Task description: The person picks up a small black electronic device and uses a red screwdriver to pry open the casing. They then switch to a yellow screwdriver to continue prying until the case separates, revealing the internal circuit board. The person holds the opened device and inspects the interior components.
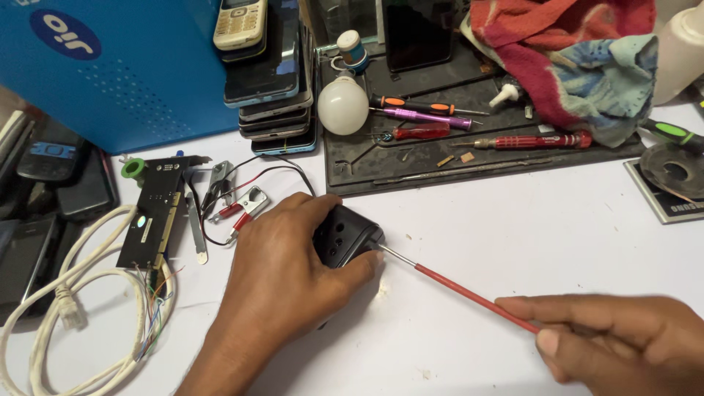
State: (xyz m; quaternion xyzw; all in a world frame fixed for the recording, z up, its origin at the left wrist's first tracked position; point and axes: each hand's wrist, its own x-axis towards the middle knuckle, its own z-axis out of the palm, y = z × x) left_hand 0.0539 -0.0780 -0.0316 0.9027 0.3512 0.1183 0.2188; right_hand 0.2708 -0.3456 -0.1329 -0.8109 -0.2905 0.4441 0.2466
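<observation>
Head view: left hand clasps black adapter; right hand pinches screwdriver.

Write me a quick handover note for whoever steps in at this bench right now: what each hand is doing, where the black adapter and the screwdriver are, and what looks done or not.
Left hand: grip closed over the black adapter, pinning it to the white table.
Right hand: pinching the handle end of the red-shafted screwdriver, whose metal tip meets the adapter's right edge.
Done: nothing visibly opened; the adapter's case looks whole.
Left: whatever the tip is working at that edge; the contact point is too small to make out.
Nearby: spare screwdrivers on the black mat, a circuit card and white cable to the left.
</observation>
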